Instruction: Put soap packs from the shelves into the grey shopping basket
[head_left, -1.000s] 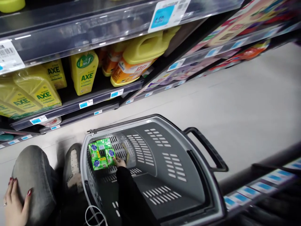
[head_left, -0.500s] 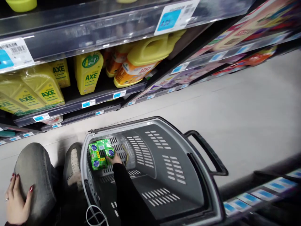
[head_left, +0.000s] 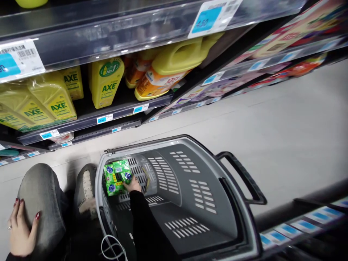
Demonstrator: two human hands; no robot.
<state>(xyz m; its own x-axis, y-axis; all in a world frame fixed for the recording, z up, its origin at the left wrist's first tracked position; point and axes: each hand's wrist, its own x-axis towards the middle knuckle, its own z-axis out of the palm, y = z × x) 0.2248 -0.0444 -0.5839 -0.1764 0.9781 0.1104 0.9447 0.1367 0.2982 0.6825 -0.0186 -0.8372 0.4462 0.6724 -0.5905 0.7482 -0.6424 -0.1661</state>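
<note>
A grey plastic shopping basket (head_left: 239,232) stands on the floor in front of me. Inside it, against the near-left wall, lies a green multipack of soap bars (head_left: 116,176). My right hand (head_left: 133,185), in a black sleeve, reaches down into the basket and its fingers rest on the pack's right edge. My left hand (head_left: 20,228), with red nails and a ring, lies flat on my grey-trousered knee (head_left: 40,195) at the lower left, holding nothing.
Yellow AXE detergent bottles (head_left: 106,81) and an orange-and-yellow jug (head_left: 168,69) fill the shelf (head_left: 89,117) to the left. The basket's black handle (head_left: 244,177) sticks out over the pale floor. My shoe (head_left: 85,190) sits beside the basket. Another shelf edge with price tags (head_left: 296,224) runs lower right.
The view has shifted slightly to the right. My right hand has moved a little further up onto the soap pack; my left hand stays on the knee.
</note>
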